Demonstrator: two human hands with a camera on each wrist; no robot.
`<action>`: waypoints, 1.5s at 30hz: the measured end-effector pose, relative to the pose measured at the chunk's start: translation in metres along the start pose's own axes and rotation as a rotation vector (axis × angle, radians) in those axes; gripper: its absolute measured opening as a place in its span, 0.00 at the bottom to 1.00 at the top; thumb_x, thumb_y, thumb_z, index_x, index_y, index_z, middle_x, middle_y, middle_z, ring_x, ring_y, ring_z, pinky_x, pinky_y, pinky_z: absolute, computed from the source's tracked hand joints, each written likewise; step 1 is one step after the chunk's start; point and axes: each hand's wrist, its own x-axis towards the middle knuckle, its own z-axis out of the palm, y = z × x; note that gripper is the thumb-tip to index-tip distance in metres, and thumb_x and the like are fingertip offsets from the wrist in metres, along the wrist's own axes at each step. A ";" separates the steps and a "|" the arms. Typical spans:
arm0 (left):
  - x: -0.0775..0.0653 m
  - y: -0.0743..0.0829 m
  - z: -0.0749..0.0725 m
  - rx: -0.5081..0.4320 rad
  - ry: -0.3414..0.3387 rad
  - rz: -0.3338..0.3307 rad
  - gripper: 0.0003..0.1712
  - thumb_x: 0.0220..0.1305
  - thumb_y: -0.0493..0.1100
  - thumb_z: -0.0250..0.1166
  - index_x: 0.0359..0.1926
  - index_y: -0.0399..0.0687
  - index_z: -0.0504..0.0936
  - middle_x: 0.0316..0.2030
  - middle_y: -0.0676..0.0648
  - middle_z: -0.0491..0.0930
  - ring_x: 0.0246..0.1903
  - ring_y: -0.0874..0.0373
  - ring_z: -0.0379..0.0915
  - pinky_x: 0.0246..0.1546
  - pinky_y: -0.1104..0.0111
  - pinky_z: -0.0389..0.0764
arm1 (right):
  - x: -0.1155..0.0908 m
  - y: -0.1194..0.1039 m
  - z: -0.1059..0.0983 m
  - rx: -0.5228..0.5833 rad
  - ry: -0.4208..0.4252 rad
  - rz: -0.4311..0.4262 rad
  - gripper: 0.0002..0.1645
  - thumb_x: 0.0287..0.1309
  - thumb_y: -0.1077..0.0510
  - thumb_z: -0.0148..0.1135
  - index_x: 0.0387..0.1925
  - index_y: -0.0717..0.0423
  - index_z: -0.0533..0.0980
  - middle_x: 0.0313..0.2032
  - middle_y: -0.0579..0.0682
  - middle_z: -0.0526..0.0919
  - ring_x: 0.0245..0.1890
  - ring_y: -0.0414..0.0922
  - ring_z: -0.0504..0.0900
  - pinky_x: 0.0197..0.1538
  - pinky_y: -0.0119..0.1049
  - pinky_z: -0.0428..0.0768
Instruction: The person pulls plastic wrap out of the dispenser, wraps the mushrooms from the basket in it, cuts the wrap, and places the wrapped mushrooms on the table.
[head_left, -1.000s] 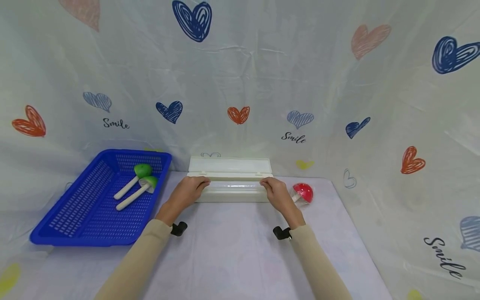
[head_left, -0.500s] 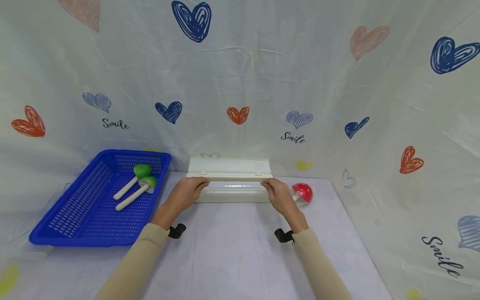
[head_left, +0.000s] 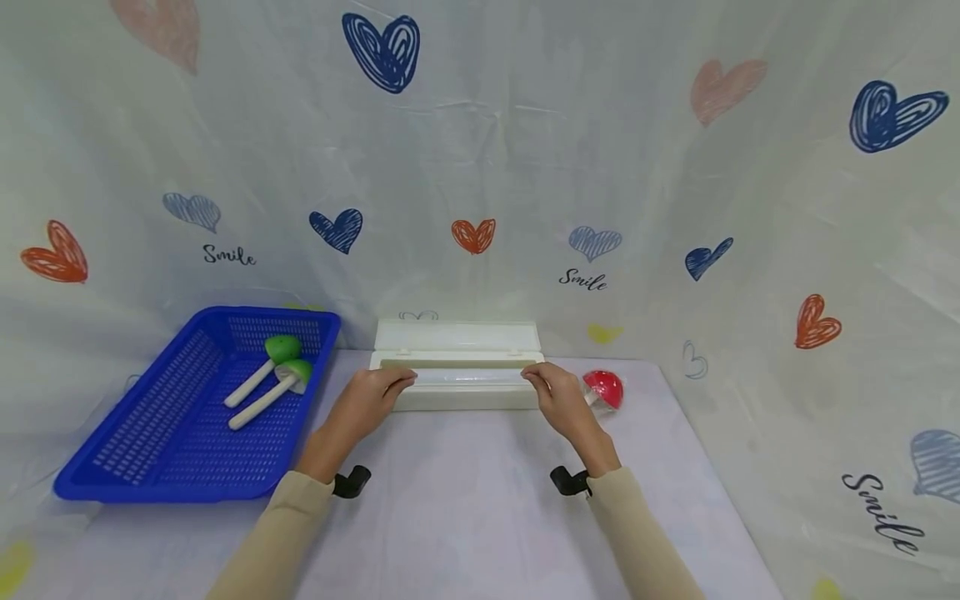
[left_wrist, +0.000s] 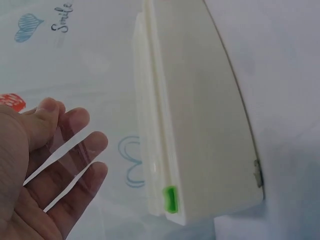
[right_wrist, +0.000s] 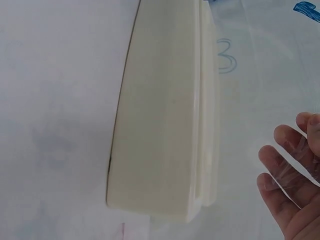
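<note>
A white cling film dispenser [head_left: 465,401] lies crosswise on the table with its lid [head_left: 457,337] raised at the back. My left hand [head_left: 363,404] pinches the left end of a sheet of clear cling film [head_left: 468,377] between thumb and index finger. At the other end, my right hand [head_left: 558,398] pinches the film the same way. The sheet stretches between both hands over the dispenser's opening. In the left wrist view, film [left_wrist: 81,152] lies across the fingers, and a green slider [left_wrist: 170,199] shows on the dispenser's end. The right wrist view shows film across those fingers too.
To the left stands a blue plastic basket [head_left: 63,487] holding two green-capped toy mushrooms [head_left: 295,373]. A red-capped toy mushroom [head_left: 604,388], wrapped in clear film, lies right of the dispenser. A heart-printed sheet [head_left: 472,150] hangs behind the table.
Both hands have drawn slightly toward me with the film, so more of the dispenser's back inner edge shows. The head view has tilted up a little.
</note>
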 end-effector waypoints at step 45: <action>-0.016 0.022 -0.027 0.054 0.128 0.245 0.08 0.58 0.31 0.74 0.40 0.37 0.90 0.36 0.43 0.91 0.35 0.51 0.89 0.36 0.63 0.88 | -0.018 -0.022 -0.026 0.016 0.067 -0.142 0.09 0.57 0.71 0.71 0.40 0.63 0.85 0.38 0.53 0.90 0.38 0.47 0.90 0.45 0.39 0.87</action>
